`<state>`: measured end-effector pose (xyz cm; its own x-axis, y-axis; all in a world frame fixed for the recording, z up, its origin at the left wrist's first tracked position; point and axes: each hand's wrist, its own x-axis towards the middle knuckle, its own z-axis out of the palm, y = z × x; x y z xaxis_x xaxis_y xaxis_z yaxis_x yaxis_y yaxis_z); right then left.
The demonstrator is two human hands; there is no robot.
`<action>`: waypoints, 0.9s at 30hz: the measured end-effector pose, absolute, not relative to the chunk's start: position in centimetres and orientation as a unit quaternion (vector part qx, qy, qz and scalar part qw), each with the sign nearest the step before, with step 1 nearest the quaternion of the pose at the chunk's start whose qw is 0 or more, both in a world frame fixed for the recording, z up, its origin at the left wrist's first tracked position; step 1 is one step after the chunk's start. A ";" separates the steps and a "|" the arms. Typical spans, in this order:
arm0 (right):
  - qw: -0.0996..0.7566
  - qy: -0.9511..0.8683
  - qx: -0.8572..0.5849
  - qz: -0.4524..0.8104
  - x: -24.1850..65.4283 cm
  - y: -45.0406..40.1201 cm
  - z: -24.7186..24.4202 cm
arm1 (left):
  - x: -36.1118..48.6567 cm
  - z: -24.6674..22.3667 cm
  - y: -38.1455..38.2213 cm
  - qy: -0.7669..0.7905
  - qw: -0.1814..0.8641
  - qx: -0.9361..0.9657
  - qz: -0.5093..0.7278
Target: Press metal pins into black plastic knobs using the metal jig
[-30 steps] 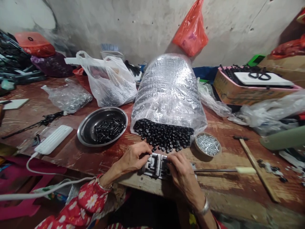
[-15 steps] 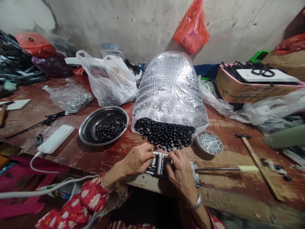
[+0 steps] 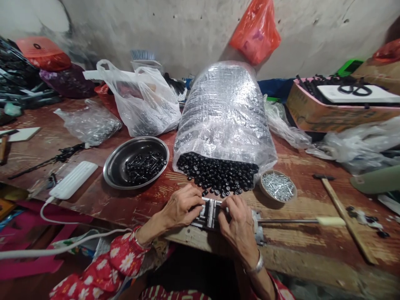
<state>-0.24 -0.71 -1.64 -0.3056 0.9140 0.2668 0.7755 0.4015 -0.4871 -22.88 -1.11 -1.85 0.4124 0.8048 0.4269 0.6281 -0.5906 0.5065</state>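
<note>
A small metal fixture (image 3: 211,213) with light rails and dark slots sits at the table's front edge, between my two hands. Bent over its left end is my left hand (image 3: 183,208), thumb and fingers drawn together; what lies between them is hidden. My right hand (image 3: 239,223) curls over the right end, fingertips pinched down on it, and any small piece there is covered. A rod with a pale handle (image 3: 330,221) sticks out to the right of the fixture. Just behind the hands, black round plastic caps (image 3: 218,173) spill from a large clear sack (image 3: 225,108).
Left of the sack stands a steel bowl (image 3: 108,173) of black parts with metal pins. A small tub (image 3: 279,186) of silver nails is at its right. Farther right lies a hammer (image 3: 350,218). A white power strip (image 3: 74,180) with its cable lies left.
The view has shifted slightly, so things on the right appear farther right. Both hands stay at the fixture, with only slight finger movement.
</note>
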 end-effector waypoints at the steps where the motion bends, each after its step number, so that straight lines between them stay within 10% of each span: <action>1: 0.258 -0.795 -0.533 0.131 -0.3 -0.7 -1.7 | -22.8 -1.7 -1.2 0.443 0.135 0.825 0.323; 27: 0.356 -0.754 -0.459 0.306 3.2 0.6 -0.2 | -22.3 -4.7 -2.9 0.495 0.157 0.764 0.383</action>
